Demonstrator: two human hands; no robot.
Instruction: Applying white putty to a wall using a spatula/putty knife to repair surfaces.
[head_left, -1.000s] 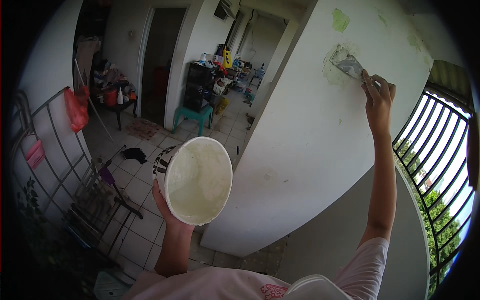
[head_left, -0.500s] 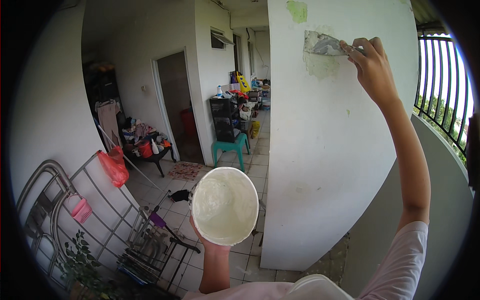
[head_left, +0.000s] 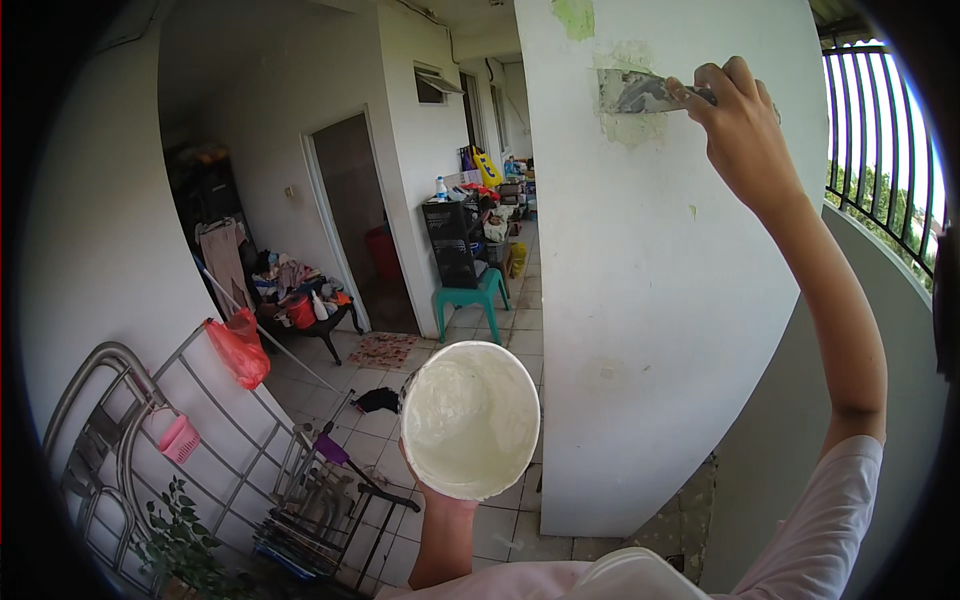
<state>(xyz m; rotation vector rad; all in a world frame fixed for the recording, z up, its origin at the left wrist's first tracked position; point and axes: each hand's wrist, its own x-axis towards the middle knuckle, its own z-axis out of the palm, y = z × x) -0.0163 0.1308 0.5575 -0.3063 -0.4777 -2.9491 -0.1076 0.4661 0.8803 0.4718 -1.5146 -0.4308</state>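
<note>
- Right hand (head_left: 740, 130) raised; thumb and fingers pinch putty knife (head_left: 640, 93), blade against rough patch (head_left: 632, 132) high on white wall (head_left: 660, 300).
- Bare greenish spot (head_left: 574, 17) above.
- Left hand (head_left: 448, 503) grasps white bucket (head_left: 500, 385) from beneath, mouth tilted toward viewer, pale paste inside; bucket blocks most fingers, exact placement can't be told.
- Right: barred railing (head_left: 880, 140) beyond wall edge.
- Left: metal frame (head_left: 130, 455) leaning, red bag (head_left: 239, 348) and pink basket (head_left: 179, 439) hung there; leafy plant (head_left: 175, 530) below.
- Behind bucket: black cloth (head_left: 377, 400) on tiles; green stool (head_left: 470, 297) bearing black drawers (head_left: 450, 240); cluttered low table (head_left: 325, 325).
</note>
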